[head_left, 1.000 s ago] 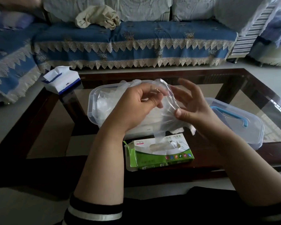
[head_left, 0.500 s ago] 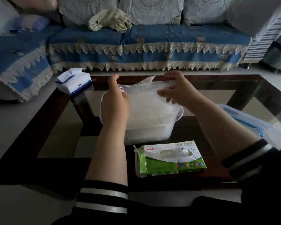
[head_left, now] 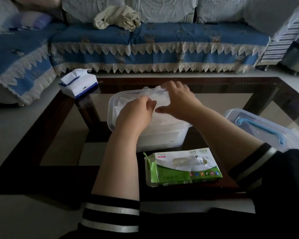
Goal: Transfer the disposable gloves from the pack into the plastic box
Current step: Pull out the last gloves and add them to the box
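A clear plastic box (head_left: pixel 164 135) stands open in the middle of the glass table, with thin clear gloves lying inside it. Over the box, my left hand (head_left: pixel 136 111) pinches a clear disposable glove (head_left: pixel 160 99) with curled fingers. My right hand (head_left: pixel 178 99) lies on the same glove from the right, fingers curved over its far edge and thumb stretched along its near edge. The green and white glove pack (head_left: pixel 183 167) lies flat on the table in front of the box, its torn top opening showing more gloves.
The box's clear lid (head_left: pixel 266 130) with a blue handle lies at the right on the table. A white and blue tissue pack (head_left: pixel 78 82) sits at the table's far left corner. A blue lace-edged sofa (head_left: pixel 145 45) runs behind the dark-framed glass table (head_left: pixel 248 83).
Both hands have carried the glove from above the pack forward and down over the box. They have come closer together on the glove.
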A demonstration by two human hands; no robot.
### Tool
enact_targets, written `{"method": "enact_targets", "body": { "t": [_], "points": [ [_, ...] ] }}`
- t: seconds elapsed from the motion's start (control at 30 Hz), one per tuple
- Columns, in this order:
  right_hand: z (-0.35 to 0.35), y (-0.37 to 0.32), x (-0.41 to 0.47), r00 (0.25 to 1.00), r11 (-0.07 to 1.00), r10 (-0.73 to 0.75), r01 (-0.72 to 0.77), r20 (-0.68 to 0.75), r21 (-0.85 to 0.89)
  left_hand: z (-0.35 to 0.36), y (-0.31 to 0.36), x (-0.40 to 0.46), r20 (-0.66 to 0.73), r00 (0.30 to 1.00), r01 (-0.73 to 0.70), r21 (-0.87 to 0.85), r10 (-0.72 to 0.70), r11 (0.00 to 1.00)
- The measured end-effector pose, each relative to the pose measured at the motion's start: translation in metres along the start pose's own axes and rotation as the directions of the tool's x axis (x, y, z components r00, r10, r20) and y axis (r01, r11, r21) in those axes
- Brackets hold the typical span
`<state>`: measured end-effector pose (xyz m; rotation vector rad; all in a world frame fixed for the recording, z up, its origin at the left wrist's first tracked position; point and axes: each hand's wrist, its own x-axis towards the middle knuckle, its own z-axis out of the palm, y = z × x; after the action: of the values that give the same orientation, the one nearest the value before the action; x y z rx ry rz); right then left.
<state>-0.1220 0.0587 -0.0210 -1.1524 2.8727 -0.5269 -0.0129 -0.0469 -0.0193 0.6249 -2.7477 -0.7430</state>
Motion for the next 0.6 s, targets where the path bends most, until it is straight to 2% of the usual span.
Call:
{"method": "enact_targets", "body": {
  "t": [0.07,0.13,0.17,0.2,0.23,0.3,0.37,0.43,0.47,0.53,0.6],
  "points": [
    [-0.013,0.008,-0.016,0.99,0.994,0.017,-0.002,-0.138,0.11,-0.001,-0.002,-0.002,0.036,0.999,0.021,0.033,-0.022,0.999],
    [-0.023,0.018,-0.04,0.94,0.947,0.057,0.055,-0.337,0.316,-0.001,-0.001,-0.006,-0.004,1.0,-0.001,0.031,0.001,1.0],
    [-0.028,0.021,-0.055,0.919,0.914,0.079,0.088,-0.386,0.396,-0.002,0.001,-0.008,-0.054,0.998,-0.03,0.01,0.03,1.0],
    [-0.03,0.023,-0.072,0.922,0.883,0.09,0.102,-0.378,0.459,-0.001,0.004,-0.013,-0.112,0.992,-0.067,-0.027,0.064,0.997],
    [-0.031,0.023,-0.087,0.944,0.861,0.079,0.098,-0.32,0.5,-0.002,0.008,-0.017,-0.174,0.98,-0.11,-0.069,0.097,0.992],
    [-0.027,0.021,-0.114,0.997,0.858,0.021,0.021,-0.076,0.513,-0.003,0.02,-0.03,-0.247,0.955,-0.205,-0.159,0.163,0.966],
    [-0.012,0.026,-0.126,0.971,0.948,-0.055,-0.022,0.232,0.317,-0.003,0.031,-0.045,-0.233,0.944,-0.282,-0.21,0.232,0.936],
    [0.008,0.034,-0.13,0.905,0.996,-0.079,0.051,0.418,0.079,0.002,0.04,-0.06,-0.132,0.953,-0.294,-0.194,0.272,0.936],
    [0.015,0.037,-0.13,0.895,0.997,-0.073,0.066,0.439,0.031,0.006,0.043,-0.065,-0.053,0.963,-0.27,-0.18,0.265,0.946],
    [0.024,0.042,-0.129,0.926,0.999,-0.043,0.041,0.375,0.015,0.014,0.046,-0.069,0.127,0.969,-0.193,-0.143,0.212,0.971],
    [0.028,0.046,-0.129,0.948,0.999,-0.013,0.002,0.318,0.035,0.022,0.046,-0.07,0.304,0.94,-0.138,-0.074,0.154,0.988]
  ]
}}
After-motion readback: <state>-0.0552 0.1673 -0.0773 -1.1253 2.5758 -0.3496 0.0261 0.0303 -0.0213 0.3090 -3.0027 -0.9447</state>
